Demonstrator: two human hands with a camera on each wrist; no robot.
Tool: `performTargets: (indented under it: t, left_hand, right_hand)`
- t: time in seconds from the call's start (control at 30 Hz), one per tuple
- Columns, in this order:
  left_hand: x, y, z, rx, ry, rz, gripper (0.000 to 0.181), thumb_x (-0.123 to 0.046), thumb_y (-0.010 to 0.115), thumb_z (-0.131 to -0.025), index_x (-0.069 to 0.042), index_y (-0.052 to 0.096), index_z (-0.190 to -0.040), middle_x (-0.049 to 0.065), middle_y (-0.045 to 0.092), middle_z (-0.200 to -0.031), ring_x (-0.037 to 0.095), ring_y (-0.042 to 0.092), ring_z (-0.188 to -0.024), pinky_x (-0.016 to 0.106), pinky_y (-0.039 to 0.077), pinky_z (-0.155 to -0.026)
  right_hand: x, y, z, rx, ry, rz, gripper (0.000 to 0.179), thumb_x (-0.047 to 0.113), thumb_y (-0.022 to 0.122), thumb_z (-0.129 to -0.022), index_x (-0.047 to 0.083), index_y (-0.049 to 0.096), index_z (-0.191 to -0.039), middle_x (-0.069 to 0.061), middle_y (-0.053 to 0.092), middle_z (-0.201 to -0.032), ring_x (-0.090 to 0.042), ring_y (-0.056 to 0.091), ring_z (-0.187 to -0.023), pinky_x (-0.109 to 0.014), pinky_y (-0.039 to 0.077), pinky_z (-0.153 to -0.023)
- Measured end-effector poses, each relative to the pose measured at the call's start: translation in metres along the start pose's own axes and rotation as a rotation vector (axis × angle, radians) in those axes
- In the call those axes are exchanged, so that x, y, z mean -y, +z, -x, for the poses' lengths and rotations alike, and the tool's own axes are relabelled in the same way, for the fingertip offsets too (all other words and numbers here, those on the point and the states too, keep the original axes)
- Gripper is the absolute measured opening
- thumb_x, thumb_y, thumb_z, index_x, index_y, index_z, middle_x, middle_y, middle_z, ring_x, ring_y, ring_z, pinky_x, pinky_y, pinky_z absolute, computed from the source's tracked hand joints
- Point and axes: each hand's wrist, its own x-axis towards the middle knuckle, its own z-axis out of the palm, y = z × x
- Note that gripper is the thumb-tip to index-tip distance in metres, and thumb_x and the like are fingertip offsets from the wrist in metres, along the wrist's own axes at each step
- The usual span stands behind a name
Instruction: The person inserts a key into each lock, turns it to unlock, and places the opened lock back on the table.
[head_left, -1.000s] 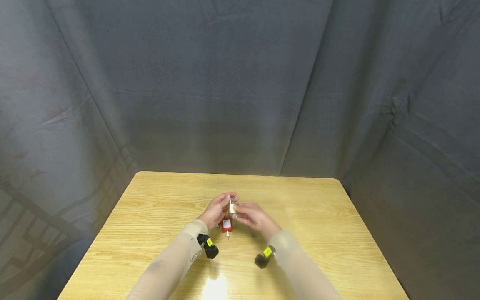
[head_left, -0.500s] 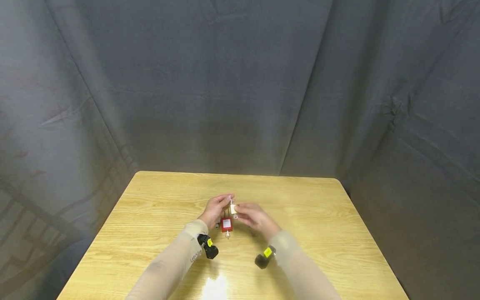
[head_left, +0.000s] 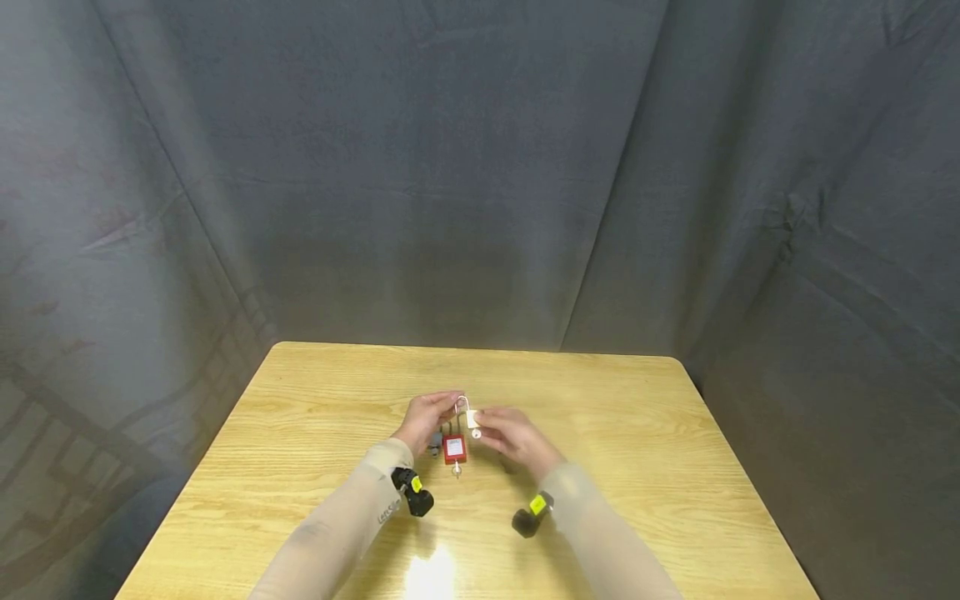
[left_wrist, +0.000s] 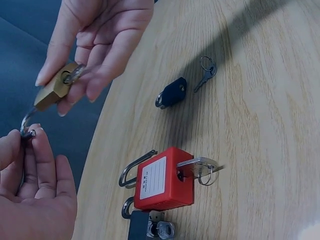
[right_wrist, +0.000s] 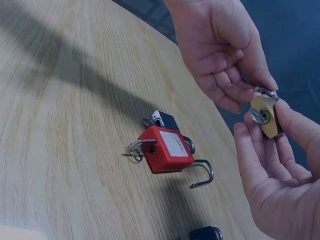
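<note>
The brass lock (left_wrist: 52,95) is held up off the worktop (head_left: 637,467), beyond the red lock (head_left: 454,448) and slightly to its right. Its long axis runs between the two hands: the shackle (left_wrist: 26,120) reaches toward the left hand (head_left: 429,418), beyond and left of the red lock, while the body sits in the right hand (head_left: 513,435), beyond and right of it. The left fingers pinch the shackle, whose one leg looks free of the body; the right fingers clamp the body, a key (left_wrist: 75,74) standing in its keyway. So neither hand is nearer; each has its own end. The red lock holds another key (left_wrist: 200,167). Just left of it is a black lock (left_wrist: 140,225); well to its right lie a blue lock (left_wrist: 172,95) and a loose key (left_wrist: 205,75).
</note>
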Motion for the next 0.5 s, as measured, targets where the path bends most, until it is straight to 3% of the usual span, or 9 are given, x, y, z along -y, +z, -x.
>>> performTargets:
  t: [0.17, 0.3, 0.5]
  left_hand:
    - [-0.0029, 0.0005, 0.0004, 0.013, -0.003, -0.009, 0.033, -0.017, 0.058, -0.097, 0.005, 0.062, -0.122, 0.015, 0.068, -0.117, 0.019, 0.066, -0.104, 0.045, 0.042, -0.107]
    - [-0.0061, 0.0019, 0.0015, 0.025, -0.002, -0.005, 0.033, -0.017, 0.059, -0.096, 0.004, 0.062, -0.122, 0.013, 0.068, -0.117, 0.016, 0.066, -0.101, 0.042, 0.043, -0.106]
    - [-0.0078, 0.0022, 0.0029, 0.037, 0.013, -0.006, 0.035, -0.017, 0.058, -0.097, 0.005, 0.061, -0.123, 0.014, 0.068, -0.118, 0.012, 0.065, -0.097, 0.042, 0.043, -0.106]
  right_hand:
    - [-0.0016, -0.0023, -0.0006, -0.002, -0.008, 0.005, 0.045, 0.010, 0.062, -0.093, -0.010, 0.049, -0.130, -0.009, 0.067, -0.101, -0.023, 0.068, -0.096, -0.027, 0.056, -0.085]
    - [-0.0017, -0.0027, -0.0007, -0.013, -0.004, 0.004, 0.044, 0.010, 0.062, -0.092, -0.010, 0.050, -0.129, -0.009, 0.067, -0.101, -0.029, 0.065, -0.105, -0.027, 0.056, -0.086]
    - [-0.0005, -0.0022, -0.0012, -0.031, 0.008, 0.016, 0.045, 0.012, 0.064, -0.092, -0.010, 0.050, -0.129, -0.008, 0.066, -0.100, -0.027, 0.065, -0.103, -0.026, 0.056, -0.086]
